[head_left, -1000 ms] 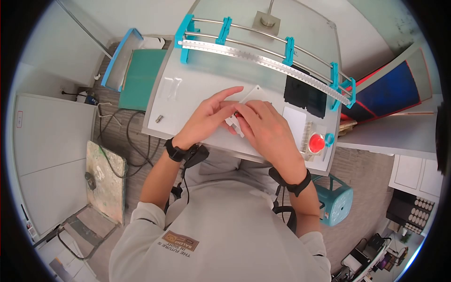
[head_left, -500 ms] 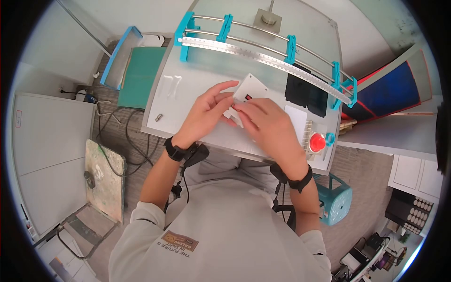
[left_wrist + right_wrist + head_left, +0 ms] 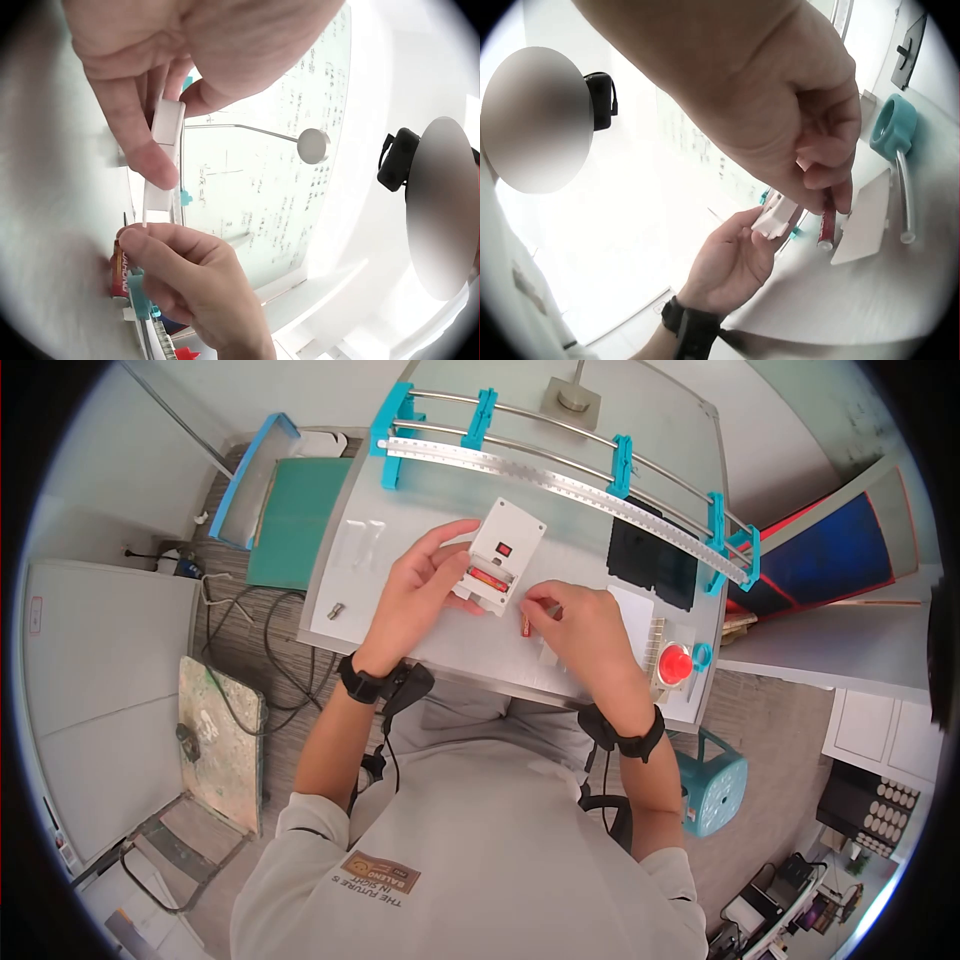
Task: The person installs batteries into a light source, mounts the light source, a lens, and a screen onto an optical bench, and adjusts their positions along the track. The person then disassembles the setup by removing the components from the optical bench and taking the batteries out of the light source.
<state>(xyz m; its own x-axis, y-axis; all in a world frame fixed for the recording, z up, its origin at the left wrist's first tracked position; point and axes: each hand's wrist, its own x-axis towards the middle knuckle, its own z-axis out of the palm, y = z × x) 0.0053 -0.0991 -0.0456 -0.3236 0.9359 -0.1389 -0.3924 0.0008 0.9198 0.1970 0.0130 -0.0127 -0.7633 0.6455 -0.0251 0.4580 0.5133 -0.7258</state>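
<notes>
The left hand (image 3: 415, 595) grips a white device (image 3: 516, 526) by its left edge, thumb near the open compartment. A red battery (image 3: 487, 580) lies in that compartment, below a small dark-and-red window. Just right of the device, the right hand (image 3: 585, 632) pinches another red battery (image 3: 526, 624) between thumb and fingers, apart from the device. In the left wrist view the device (image 3: 169, 124) is seen edge-on, with the pinched battery (image 3: 118, 270) below it. The right wrist view shows that battery (image 3: 827, 225) pointing down beside a white plate (image 3: 866, 225).
Beyond the hands, a ruler (image 3: 560, 488) and metal rods span teal brackets. On the right are a black cloth (image 3: 650, 560), a red round object (image 3: 675, 663) and a teal ring (image 3: 702, 656). A small metal part (image 3: 336, 611) lies at left.
The right hand has moved away from the device to the right and lower, a battery now visible in its pinch. The left hand and device have shifted slightly left, uncovering the compartment.
</notes>
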